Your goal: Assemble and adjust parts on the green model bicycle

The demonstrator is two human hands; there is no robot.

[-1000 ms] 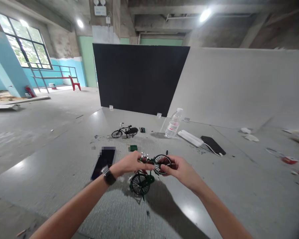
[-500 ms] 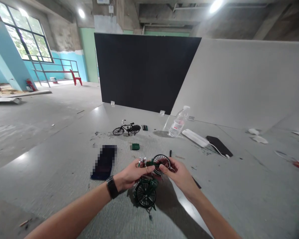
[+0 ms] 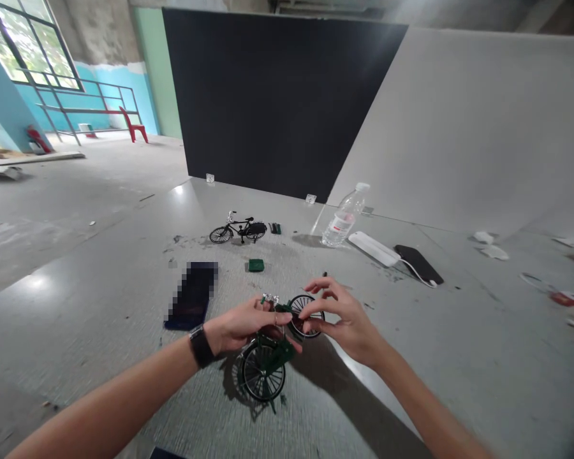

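A small green model bicycle (image 3: 266,368) is held above the grey table (image 3: 100,319), front wheel up. My left hand (image 3: 243,325), with a dark watch on the wrist, grips its frame near the handlebar. My right hand (image 3: 343,320) pinches the front wheel (image 3: 300,306) between thumb and forefinger, the other fingers spread. The rear wheel hangs low toward me.
A black model bicycle (image 3: 238,229) stands farther back, with a small green block (image 3: 256,264) in front of it. A dark phone (image 3: 190,303) lies at the left. A water bottle (image 3: 342,218), a white power strip (image 3: 373,248) and a black flat device (image 3: 418,264) lie at the right.
The view has tilted down. Both hands have dropped slightly with the green bicycle, and my right hand's fingers have spread more around the front wheel.
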